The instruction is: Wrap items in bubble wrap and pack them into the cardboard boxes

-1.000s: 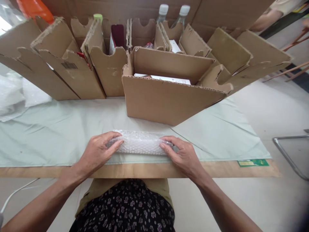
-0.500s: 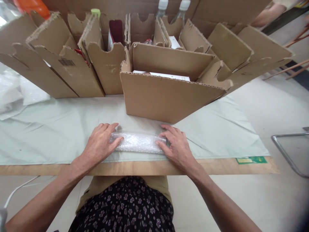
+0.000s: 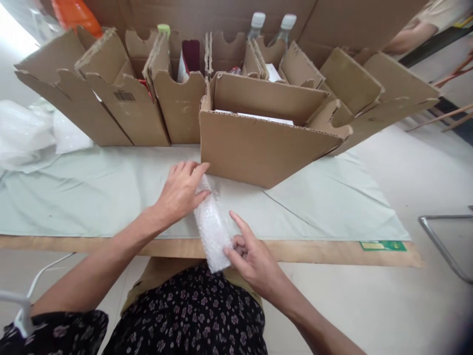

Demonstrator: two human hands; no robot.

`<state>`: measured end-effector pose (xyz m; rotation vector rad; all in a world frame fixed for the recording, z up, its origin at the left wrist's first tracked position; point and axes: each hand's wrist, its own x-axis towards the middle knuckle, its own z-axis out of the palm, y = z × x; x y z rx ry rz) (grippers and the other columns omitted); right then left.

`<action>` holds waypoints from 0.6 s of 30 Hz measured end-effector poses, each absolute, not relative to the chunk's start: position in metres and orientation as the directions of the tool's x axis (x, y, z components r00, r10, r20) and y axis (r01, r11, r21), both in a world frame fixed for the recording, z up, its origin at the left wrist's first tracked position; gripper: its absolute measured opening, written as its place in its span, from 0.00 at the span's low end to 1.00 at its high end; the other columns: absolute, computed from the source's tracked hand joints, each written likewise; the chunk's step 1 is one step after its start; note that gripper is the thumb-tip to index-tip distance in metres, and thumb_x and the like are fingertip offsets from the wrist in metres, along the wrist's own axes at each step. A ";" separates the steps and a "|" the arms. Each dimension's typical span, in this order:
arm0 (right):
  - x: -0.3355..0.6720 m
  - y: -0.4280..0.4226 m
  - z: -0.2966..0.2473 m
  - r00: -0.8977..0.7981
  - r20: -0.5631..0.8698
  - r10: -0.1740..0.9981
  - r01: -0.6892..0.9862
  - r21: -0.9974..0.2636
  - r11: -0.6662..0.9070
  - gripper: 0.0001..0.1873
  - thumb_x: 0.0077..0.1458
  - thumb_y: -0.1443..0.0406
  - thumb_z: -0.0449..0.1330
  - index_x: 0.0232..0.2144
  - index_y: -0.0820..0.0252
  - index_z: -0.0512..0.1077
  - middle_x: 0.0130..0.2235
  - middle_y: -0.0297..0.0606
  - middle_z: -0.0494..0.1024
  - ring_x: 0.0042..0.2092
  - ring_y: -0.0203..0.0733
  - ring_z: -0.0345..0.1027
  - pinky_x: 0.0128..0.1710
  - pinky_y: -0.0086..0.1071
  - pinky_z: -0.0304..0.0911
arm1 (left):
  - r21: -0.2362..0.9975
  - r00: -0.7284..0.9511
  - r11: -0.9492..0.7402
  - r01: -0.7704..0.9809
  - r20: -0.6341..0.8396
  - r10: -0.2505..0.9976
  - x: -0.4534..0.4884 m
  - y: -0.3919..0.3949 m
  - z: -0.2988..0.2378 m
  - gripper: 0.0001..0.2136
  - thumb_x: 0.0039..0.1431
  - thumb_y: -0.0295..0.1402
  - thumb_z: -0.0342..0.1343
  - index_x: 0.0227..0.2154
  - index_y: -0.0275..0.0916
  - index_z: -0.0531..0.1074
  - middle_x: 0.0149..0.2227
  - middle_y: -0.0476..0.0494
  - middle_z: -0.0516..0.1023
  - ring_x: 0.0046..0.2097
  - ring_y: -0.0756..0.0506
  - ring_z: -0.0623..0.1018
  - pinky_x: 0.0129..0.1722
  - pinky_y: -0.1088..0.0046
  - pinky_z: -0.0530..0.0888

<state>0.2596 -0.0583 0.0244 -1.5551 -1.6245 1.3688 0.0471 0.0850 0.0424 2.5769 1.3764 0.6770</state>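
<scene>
A bubble-wrapped package (image 3: 213, 230) slants across the front edge of the cloth-covered table, its near end sticking out past the wood. What lies inside the wrap cannot be made out. My left hand (image 3: 184, 188) grips the far end, thumb on top and fingers round the other side. At the near end, my right hand (image 3: 248, 251) pinches the package's right side between thumb and curled fingers, its index finger stretched away. Just beyond the package stands a cardboard holder (image 3: 266, 150) with a white item (image 3: 254, 117) in it.
Several cardboard holders (image 3: 181, 108) line the back, with bottles (image 3: 286, 27) behind them. Loose bubble wrap (image 3: 25, 130) lies at the left. A green packet (image 3: 383, 245) rests on the right front edge. A metal tube frame (image 3: 441, 246) stands right. Another person's arm (image 3: 412, 37) shows at upper right.
The package has turned from lying crosswise to pointing toward me. My left hand has moved forward and right with its far end; my right hand has come nearer, to the near end.
</scene>
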 end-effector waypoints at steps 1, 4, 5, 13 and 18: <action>0.258 -0.057 0.023 -0.207 -0.281 0.937 0.413 -0.893 -0.177 0.40 0.64 0.64 0.55 0.75 0.59 0.49 0.30 0.28 0.71 0.29 0.35 0.64 0.33 0.31 0.62 | 0.314 0.468 -0.594 0.740 0.395 0.791 0.048 0.079 0.037 0.23 0.61 0.31 0.62 0.59 0.30 0.71 0.53 0.27 0.78 0.54 0.30 0.77 0.55 0.46 0.73; 0.258 -0.052 0.022 -0.199 -0.319 0.927 0.338 -0.910 -0.241 0.35 0.66 0.64 0.54 0.73 0.54 0.57 0.29 0.26 0.68 0.27 0.33 0.64 0.32 0.30 0.64 | 0.359 0.493 -0.717 0.598 0.540 0.682 0.040 0.039 0.026 0.19 0.64 0.26 0.58 0.58 0.34 0.71 0.52 0.30 0.77 0.55 0.34 0.76 0.56 0.50 0.75; 0.259 -0.051 0.023 -0.206 -0.332 0.920 0.318 -0.912 -0.258 0.33 0.66 0.64 0.54 0.71 0.52 0.60 0.28 0.26 0.68 0.26 0.33 0.64 0.31 0.29 0.65 | 0.391 0.537 -0.755 0.526 0.536 0.651 0.035 0.022 0.023 0.19 0.63 0.24 0.57 0.57 0.36 0.71 0.52 0.33 0.78 0.55 0.36 0.76 0.56 0.53 0.76; 0.255 -0.051 0.026 -0.288 -0.375 0.881 0.113 -0.927 -0.357 0.28 0.67 0.61 0.55 0.67 0.52 0.63 0.32 0.28 0.71 0.27 0.32 0.68 0.31 0.30 0.70 | 0.375 0.634 -0.779 0.502 0.453 0.627 0.036 -0.038 0.003 0.21 0.60 0.24 0.59 0.56 0.34 0.71 0.52 0.32 0.80 0.57 0.35 0.77 0.61 0.49 0.73; 0.259 -0.051 0.030 -0.321 -0.435 0.841 0.006 -0.889 -0.457 0.32 0.66 0.54 0.58 0.67 0.56 0.60 0.32 0.30 0.74 0.28 0.34 0.71 0.30 0.30 0.69 | 0.490 0.575 -0.770 0.408 0.517 0.634 0.044 -0.028 0.002 0.16 0.62 0.24 0.57 0.53 0.35 0.73 0.48 0.35 0.84 0.51 0.38 0.81 0.58 0.51 0.74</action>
